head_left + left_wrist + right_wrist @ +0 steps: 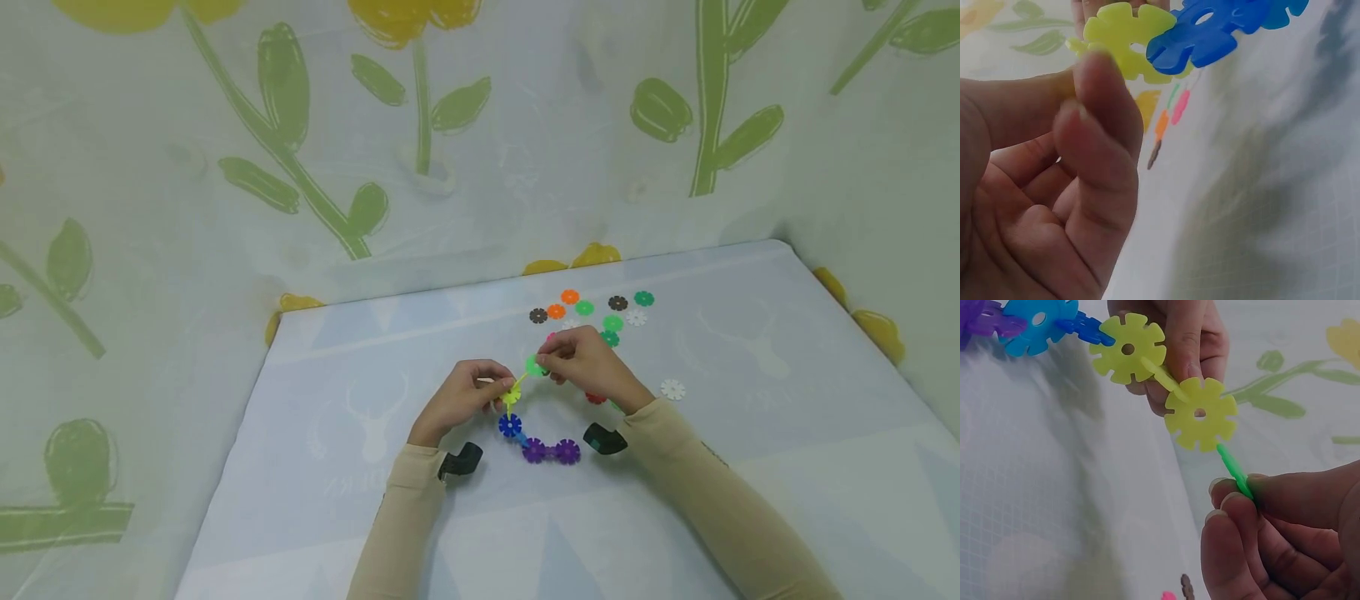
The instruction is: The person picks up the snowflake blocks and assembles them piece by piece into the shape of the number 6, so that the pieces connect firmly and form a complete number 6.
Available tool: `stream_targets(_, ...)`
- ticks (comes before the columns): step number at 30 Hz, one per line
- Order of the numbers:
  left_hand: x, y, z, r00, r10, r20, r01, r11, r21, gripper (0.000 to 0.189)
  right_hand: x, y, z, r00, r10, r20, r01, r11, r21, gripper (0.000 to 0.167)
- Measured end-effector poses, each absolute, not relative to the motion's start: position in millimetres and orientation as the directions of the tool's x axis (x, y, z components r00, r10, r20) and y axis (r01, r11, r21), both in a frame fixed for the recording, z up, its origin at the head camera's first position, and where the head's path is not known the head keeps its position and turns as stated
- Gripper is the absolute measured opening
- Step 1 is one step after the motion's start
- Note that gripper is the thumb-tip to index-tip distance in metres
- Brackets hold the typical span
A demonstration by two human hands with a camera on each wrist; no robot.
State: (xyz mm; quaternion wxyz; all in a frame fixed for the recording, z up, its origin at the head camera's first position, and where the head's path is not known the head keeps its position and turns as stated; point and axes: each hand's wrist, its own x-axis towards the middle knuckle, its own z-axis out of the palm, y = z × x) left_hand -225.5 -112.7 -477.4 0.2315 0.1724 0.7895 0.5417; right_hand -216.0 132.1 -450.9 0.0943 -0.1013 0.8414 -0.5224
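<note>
From far away, I see the left hand (460,398) pinching a flat yellow plastic disc with a notched rim (1200,432). Below it, a shiny dark blue plastic disc (510,432) and two purple plastic discs (567,458) sit in a bendy chain. Next, the right hand (590,367) pinches a thin bright green plastic disc (1235,472). My right wrist view shows its edge meeting the yellow rim; my left wrist view doesn't. Loose plastic discs (612,323), round and bright, lie behind the right hand on the pale table (825,467).

Most loose discs (570,297) lie behind the chain (510,420).
</note>
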Motion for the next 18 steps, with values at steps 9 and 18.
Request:
stream_targets(9,-225.5,-111.1,-477.0,-0.830,0.529,-0.174,-0.012,0.295,0.955,0.027,-215.5,130.5,-452.7,-0.957,-0.288,-0.034,-0.098,0.431,-0.897,0.016)
stream_targets(18,-223.6,-110.7,-475.6,-0.841,0.508,-0.184,-0.022,0.307,0.951,0.026,-214.5,128.2,-452.2,-0.957,-0.290,-0.017,-0.120,0.447,-0.886,0.014)
